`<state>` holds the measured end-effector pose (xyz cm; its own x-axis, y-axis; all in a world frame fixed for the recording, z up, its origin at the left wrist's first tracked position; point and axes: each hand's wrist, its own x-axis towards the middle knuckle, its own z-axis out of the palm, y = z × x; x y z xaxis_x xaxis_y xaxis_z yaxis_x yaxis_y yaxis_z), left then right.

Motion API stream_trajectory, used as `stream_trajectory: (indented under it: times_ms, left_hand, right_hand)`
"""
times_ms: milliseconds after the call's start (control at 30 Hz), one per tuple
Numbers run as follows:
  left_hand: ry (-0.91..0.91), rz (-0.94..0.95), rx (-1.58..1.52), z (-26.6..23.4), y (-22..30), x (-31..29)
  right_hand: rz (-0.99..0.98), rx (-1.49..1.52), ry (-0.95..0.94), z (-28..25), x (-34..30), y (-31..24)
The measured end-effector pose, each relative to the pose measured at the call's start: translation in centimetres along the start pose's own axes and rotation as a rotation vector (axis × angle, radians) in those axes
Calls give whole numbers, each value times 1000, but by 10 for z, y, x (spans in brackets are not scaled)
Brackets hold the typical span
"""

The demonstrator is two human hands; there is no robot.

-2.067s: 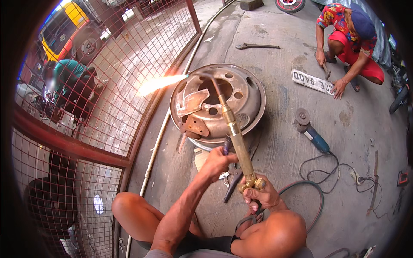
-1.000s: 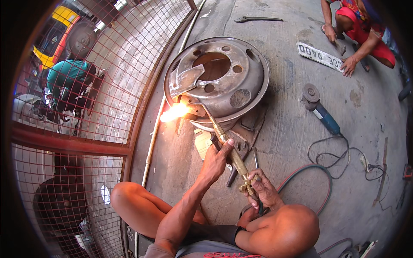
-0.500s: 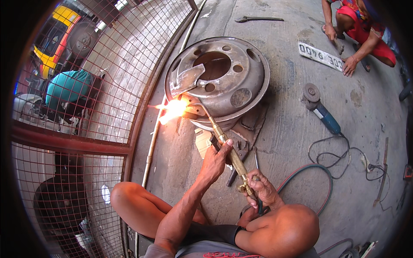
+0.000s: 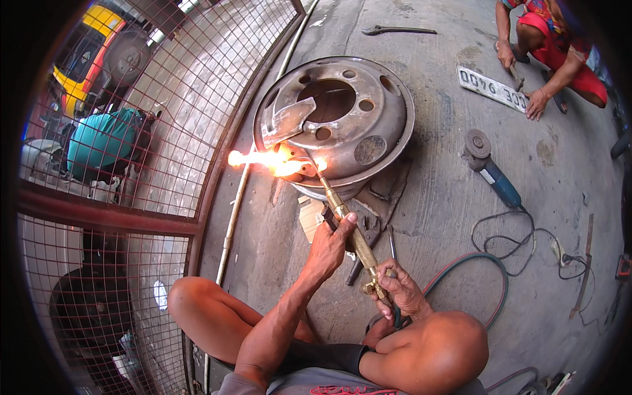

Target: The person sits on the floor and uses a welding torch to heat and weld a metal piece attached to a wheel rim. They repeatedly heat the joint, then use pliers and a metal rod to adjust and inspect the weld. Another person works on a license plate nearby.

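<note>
I grip a brass gas torch [image 4: 362, 242] with both hands. My left hand [image 4: 331, 247] wraps round its middle, thumb along the top; a dark piece juts up beside the fingers, its kind unclear. Farther back, my right hand [image 4: 403, 289] closes on the rear end by the valves. Bright flame [image 4: 266, 160] streams from the tip over a small metal plate with holes [image 4: 304, 169], partly hidden by glare. That plate lies at the near left of a steel wheel rim [image 4: 388, 141]. A bent flat metal piece [image 4: 289, 123] rests on the rim just beyond.
At right lies an angle grinder [image 4: 498, 181] with its cord. A hose [image 4: 503, 280] curves behind my right knee. Wrenches [image 4: 399, 30] lie on the concrete. A red mesh fence [image 4: 112, 214] borders the left. Another person [image 4: 553, 59] crouches far right, hands at a white plate [image 4: 490, 87].
The flame now spreads wider across the perforated plate, reaching farther left and also glowing near the torch tip. My hands stay nearly still.
</note>
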<state>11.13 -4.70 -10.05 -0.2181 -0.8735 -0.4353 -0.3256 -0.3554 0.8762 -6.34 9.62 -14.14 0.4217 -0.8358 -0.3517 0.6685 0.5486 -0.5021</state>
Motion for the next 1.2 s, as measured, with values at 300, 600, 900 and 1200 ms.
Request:
stream_trajectory:
  times_ms: [300,600,900,1200]
  left_hand:
    - [-8,5,-38,2,4,-3]
    - [-7,7,14,0,0,-2]
    - [3,-1,31,2,8,-5]
    - [21,-5,58,2,8,-6]
  right_hand:
    - [16,-16,25,2,1,-2]
    - [-2,11,26,2,2,0]
    - [-1,-3,31,2,-1,0]
    - [-13,-6,23,2,-1,1]
